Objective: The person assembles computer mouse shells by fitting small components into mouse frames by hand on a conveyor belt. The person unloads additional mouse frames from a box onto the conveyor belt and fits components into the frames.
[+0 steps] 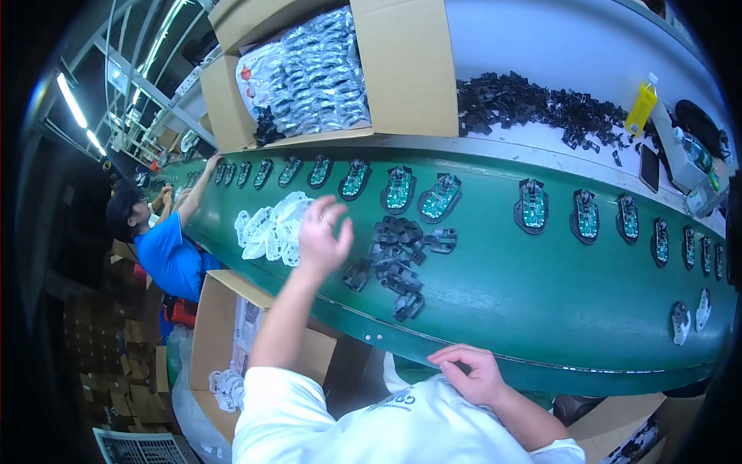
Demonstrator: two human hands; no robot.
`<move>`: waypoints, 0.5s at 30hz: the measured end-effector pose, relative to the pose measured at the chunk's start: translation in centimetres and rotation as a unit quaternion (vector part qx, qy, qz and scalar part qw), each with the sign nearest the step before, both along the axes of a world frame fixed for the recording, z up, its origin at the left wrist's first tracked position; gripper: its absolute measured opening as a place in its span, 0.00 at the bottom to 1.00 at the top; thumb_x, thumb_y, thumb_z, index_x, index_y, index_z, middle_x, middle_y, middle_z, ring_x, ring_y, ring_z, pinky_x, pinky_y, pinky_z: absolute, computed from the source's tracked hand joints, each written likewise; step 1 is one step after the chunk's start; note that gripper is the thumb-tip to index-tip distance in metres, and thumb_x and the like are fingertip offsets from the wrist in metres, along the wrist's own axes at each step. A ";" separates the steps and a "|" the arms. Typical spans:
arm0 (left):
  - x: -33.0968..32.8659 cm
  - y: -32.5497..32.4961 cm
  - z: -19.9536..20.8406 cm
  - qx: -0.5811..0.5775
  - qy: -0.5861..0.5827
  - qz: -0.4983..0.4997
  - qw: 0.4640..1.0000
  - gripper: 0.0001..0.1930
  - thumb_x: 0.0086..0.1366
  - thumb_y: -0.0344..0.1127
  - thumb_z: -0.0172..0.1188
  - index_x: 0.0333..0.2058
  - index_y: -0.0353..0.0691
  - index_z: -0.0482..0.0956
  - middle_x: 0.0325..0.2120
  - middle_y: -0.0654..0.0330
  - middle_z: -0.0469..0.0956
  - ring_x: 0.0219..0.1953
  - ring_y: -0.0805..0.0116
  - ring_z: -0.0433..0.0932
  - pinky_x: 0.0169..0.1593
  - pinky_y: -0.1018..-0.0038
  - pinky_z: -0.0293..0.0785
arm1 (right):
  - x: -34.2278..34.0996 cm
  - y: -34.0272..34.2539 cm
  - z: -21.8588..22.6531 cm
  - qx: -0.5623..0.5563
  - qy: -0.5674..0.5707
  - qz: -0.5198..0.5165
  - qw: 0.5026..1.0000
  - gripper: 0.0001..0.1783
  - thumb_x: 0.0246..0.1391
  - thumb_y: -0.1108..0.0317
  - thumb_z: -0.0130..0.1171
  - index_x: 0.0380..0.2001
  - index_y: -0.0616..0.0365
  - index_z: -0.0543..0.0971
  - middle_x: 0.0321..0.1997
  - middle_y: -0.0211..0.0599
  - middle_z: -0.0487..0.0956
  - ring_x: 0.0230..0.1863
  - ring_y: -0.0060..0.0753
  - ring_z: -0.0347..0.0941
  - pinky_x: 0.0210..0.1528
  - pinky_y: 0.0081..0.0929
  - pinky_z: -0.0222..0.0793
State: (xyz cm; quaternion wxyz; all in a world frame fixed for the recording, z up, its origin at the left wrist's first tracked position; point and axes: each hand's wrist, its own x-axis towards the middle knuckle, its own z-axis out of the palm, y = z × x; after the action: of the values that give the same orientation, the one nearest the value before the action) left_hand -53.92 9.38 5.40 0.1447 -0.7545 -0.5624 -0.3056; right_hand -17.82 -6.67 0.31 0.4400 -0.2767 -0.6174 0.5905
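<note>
My left hand (323,236) is raised over the green belt, beside a pile of thin white plastic shell pieces (272,228). Its thumb stands apart from the bent fingers, and nothing shows in its grasp. Just right of it lies a heap of small black plastic parts (398,251). Along the far side runs a row of dark computer mouse bases with green circuit boards (398,190). My right hand (468,373) rests at the belt's near edge, its fingers stretched out and holding nothing.
An open carton (410,66) of silvery bagged items stands behind the green belt (495,301). Black parts (541,108), a yellow bottle (641,104) and a phone (649,168) lie on the back shelf. A co-worker in blue (166,255) reaches over the belt at left.
</note>
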 end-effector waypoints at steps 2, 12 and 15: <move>1.4 -3.3 -1.8 0.033 0.039 -0.044 0.998 0.14 0.54 0.30 0.68 0.41 0.40 0.82 0.48 0.48 0.78 0.52 0.42 0.78 0.57 0.52 0.76 | -0.2 0.4 4.4 -0.003 0.032 0.022 0.999 0.11 0.59 0.81 0.57 0.42 0.67 0.85 0.46 0.49 0.87 0.46 0.43 0.85 0.50 0.34 0.80; -3.3 -11.4 -6.4 0.050 -0.068 0.120 0.989 0.11 0.57 0.22 0.63 0.40 0.37 0.84 0.49 0.49 0.78 0.52 0.47 0.77 0.57 0.57 0.73 | -1.3 7.9 20.2 0.280 0.182 0.283 0.899 0.21 0.60 0.73 0.59 0.56 0.54 0.86 0.49 0.36 0.85 0.30 0.32 0.75 0.38 0.27 0.73; -4.4 -13.0 -7.7 0.038 -0.063 0.145 0.987 0.11 0.57 0.22 0.63 0.40 0.37 0.84 0.49 0.48 0.78 0.53 0.46 0.76 0.57 0.57 0.73 | -1.3 8.6 19.2 0.243 0.167 0.280 0.914 0.21 0.59 0.69 0.61 0.56 0.50 0.86 0.50 0.37 0.85 0.33 0.32 0.77 0.36 0.28 0.74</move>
State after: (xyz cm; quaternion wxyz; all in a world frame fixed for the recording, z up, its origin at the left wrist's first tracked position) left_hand -58.35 -3.65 -2.34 0.1803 -0.6383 -0.6618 -0.3494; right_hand -19.09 1.89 19.54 0.4067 0.1254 -0.7115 0.5591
